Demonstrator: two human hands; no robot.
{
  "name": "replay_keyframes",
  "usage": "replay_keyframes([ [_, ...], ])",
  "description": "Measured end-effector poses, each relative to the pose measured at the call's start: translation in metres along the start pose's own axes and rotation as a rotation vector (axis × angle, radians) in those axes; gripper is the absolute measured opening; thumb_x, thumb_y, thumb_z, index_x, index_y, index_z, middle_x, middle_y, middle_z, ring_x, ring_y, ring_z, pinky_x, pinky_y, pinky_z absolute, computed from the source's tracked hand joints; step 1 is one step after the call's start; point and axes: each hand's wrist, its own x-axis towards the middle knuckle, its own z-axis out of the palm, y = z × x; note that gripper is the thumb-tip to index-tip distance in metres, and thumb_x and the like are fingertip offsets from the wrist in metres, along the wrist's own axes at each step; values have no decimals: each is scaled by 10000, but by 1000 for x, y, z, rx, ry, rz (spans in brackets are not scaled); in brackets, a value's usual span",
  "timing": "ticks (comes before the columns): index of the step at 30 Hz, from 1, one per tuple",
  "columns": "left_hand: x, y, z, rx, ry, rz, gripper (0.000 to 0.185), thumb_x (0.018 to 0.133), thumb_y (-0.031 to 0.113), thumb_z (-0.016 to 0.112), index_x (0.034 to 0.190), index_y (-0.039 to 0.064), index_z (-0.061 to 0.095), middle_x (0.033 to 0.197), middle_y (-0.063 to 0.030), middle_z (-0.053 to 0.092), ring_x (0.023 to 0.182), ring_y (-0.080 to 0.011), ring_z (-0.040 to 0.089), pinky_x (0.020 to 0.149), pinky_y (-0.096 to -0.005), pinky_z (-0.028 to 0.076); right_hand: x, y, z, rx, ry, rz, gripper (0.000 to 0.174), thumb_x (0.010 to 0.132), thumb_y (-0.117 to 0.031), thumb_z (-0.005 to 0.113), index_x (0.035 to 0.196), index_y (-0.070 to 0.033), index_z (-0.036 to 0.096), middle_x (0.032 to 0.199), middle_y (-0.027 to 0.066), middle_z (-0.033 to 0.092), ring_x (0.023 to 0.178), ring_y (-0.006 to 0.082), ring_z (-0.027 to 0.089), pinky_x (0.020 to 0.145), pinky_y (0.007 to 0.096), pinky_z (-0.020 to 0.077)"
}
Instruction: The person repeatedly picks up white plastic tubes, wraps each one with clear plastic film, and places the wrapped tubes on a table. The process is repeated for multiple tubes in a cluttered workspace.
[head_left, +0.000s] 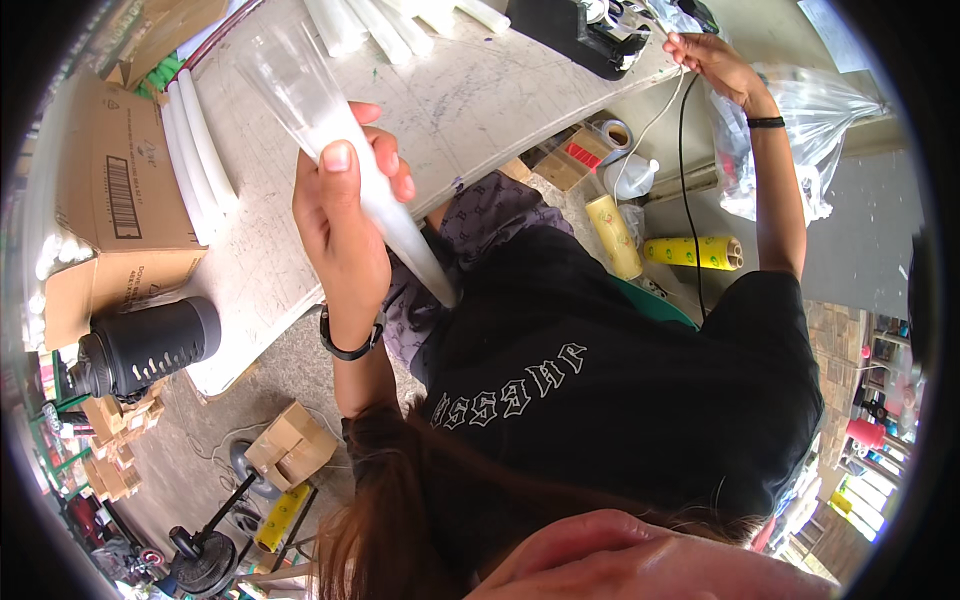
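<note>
My left hand (349, 195) grips a long white tube (409, 232), with the thumb on one side and the fingers wrapped around the other. Clear plastic film (289, 82) extends past the tube's upper end. At the upper right my right hand (712, 64) is raised near a black tape dispenser (574, 37), its thumb and fingertips close together. Whether a thin strip is pinched there is too small to tell. Several white wrapped tubes (375, 26) lie at the far side of the worktable (450, 97).
More white tubes (199, 150) lean beside a cardboard box (135, 172) on the left. A black bottle (150, 349) lies near the table corner. A clear plastic bag (787, 142) hangs by my right arm. Yellow rolls (694, 253) and a black cable (686, 172) are below it.
</note>
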Motion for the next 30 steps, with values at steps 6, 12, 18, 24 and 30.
replay_keyframes([
  [6,-2,1,7,12,-3,1,414,1087,366,451,1216,-11,565,818,-67,555,715,-139,544,685,-276,440,19,-15,8,-389,14,-102,298,1018,-320,653,1061,-42,752,803,-53,621,707,26,462,634,210,352],
  [12,-4,0,2,-8,14,13,424,1087,374,455,1221,-14,561,819,-69,554,717,-141,539,679,-278,441,14,-10,16,-470,74,-65,316,1010,-328,665,1050,-31,763,793,-51,635,676,39,454,610,228,362],
  [18,-3,-2,3,-9,25,11,428,1084,378,465,1224,-16,557,820,-71,553,717,-144,538,677,-281,443,26,30,17,-488,179,-333,312,998,-321,676,1038,-21,751,797,17,697,732,119,609,707,281,485],
  [24,-1,-3,4,25,22,35,424,1085,368,462,1238,-18,546,825,-81,561,708,-137,535,671,-282,445,-6,-28,48,-1079,571,-273,159,965,-296,677,1002,-166,760,802,17,736,776,261,721,717,403,526],
  [30,-4,-1,4,26,32,38,424,1082,367,464,1237,-20,545,823,-83,563,703,-136,535,670,-281,447,12,-6,5,-736,296,-199,284,981,-331,676,1008,-61,759,776,9,700,714,114,621,658,291,451],
])
